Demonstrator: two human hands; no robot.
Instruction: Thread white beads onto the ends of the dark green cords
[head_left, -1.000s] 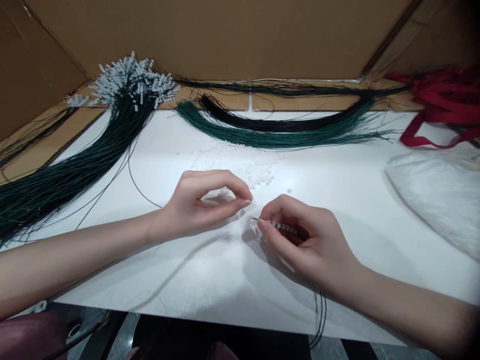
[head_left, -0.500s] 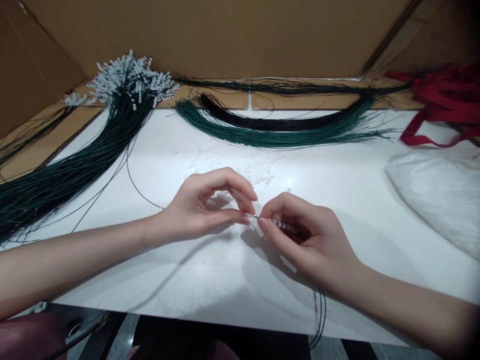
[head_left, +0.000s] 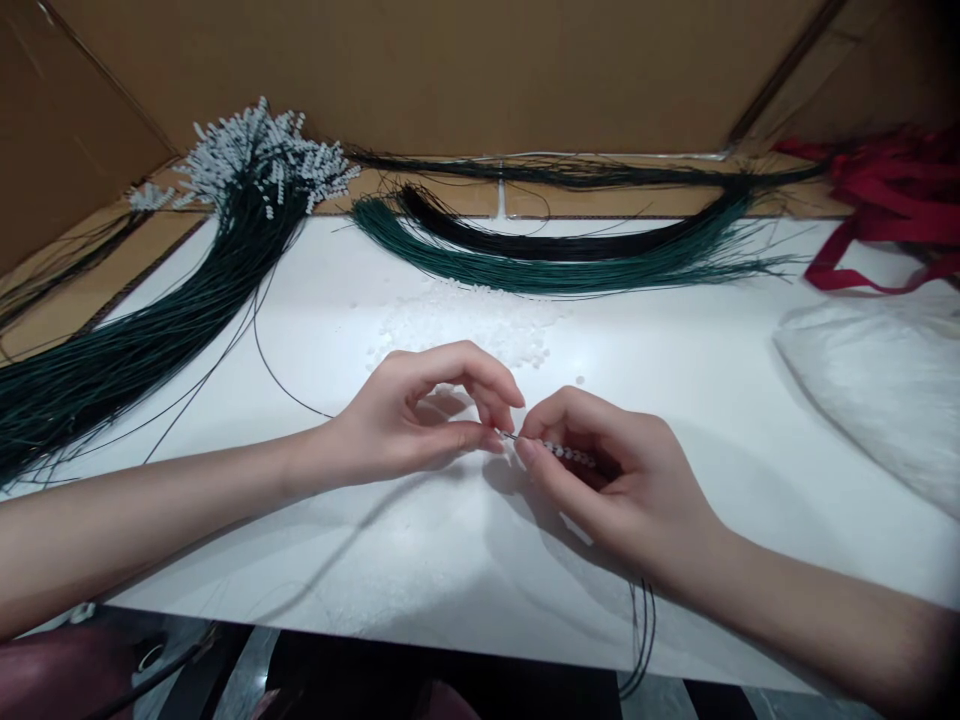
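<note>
Above the white tabletop [head_left: 420, 560], my right hand [head_left: 622, 455] is closed in a pinch around a dark thin wire [head_left: 509, 435]. A row of small white beads [head_left: 571, 455] sits on this wire inside the curled fingers, and dark wire ends [head_left: 646, 640] hang below the wrist past the table's front edge. My left hand [head_left: 435, 410] meets the wire's tip, thumb and fingertips pinched on a small white bead, mostly hidden by the fingers. Behind the hands lie many loose white beads [head_left: 495, 320], spread thinly.
On the left rests a thick bundle of dark green wires [head_left: 202, 270] topped with white bead strings [head_left: 262, 160]. Green and black wires [head_left: 555, 270] curve along the back. Red ribbon [head_left: 885, 220] and a clear plastic bag [head_left: 885, 390] are at right. Cardboard walls [head_left: 480, 80] enclose the back.
My left hand has shifted slightly right, bringing its fingertips and the bead closer to the wire tip. My right hand has barely moved.
</note>
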